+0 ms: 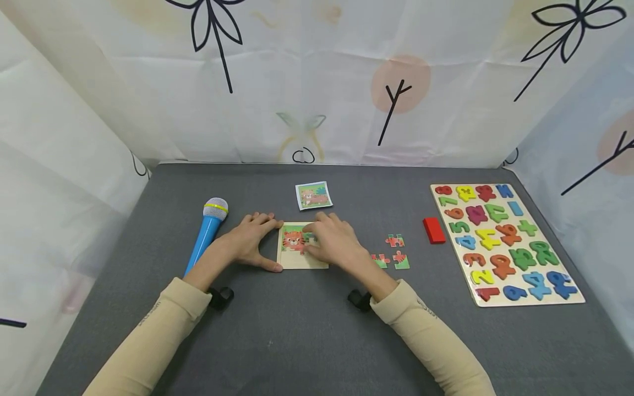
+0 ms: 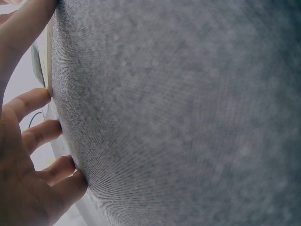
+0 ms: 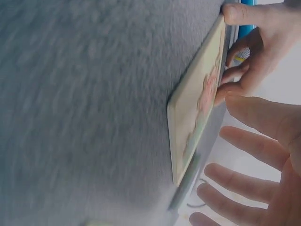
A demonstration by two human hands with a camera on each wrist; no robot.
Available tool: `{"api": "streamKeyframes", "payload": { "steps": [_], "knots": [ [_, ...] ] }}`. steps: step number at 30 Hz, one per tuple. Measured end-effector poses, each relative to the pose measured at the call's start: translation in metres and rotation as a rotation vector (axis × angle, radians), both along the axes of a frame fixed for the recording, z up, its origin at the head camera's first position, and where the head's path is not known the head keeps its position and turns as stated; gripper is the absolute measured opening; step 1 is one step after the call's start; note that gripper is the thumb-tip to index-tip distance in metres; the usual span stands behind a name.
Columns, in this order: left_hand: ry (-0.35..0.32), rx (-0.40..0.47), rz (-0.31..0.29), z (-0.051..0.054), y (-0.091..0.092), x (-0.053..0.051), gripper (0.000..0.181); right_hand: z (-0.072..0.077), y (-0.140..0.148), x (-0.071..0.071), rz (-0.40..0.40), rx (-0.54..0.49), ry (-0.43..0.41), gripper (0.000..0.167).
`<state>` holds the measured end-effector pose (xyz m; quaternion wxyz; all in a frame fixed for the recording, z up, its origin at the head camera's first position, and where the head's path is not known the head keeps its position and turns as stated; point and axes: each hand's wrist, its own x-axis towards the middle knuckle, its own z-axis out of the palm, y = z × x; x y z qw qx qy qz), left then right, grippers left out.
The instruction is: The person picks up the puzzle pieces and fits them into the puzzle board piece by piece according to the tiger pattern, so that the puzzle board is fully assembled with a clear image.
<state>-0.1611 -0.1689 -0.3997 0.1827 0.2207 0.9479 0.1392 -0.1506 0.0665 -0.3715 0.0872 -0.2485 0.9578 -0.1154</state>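
Three loose pieces (image 1: 402,261), left hand (image 1: 249,243) against puzzle board (image 1: 302,262), right hand (image 1: 335,241) over it.

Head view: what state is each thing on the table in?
Puzzle board: flat, some pieces in, partly covered by the right hand
Loose puzzle pieces: three visible, printed side up, apart
Picture card: flat, picture side up
Blue microphone: lying down
Red block: lying flat
Number board: flat, coloured pieces set in
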Motion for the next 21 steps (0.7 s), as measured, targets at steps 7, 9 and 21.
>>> {"api": "streamKeyframes", "payload": {
  "steps": [7,9,21],
  "knots": [
    [-0.005,-0.008,0.008,0.001,0.001,0.000,0.106,0.007,0.028,-0.001,-0.028,0.001,0.012,0.039],
    [0.000,-0.014,0.006,0.001,0.001,0.000,0.106,0.008,0.039,-0.001,-0.039,-0.001,0.016,0.039],
    [-0.009,-0.030,0.015,0.002,0.002,0.001,0.106,0.005,0.105,0.000,-0.111,-0.019,0.002,0.039]
  ]
}}
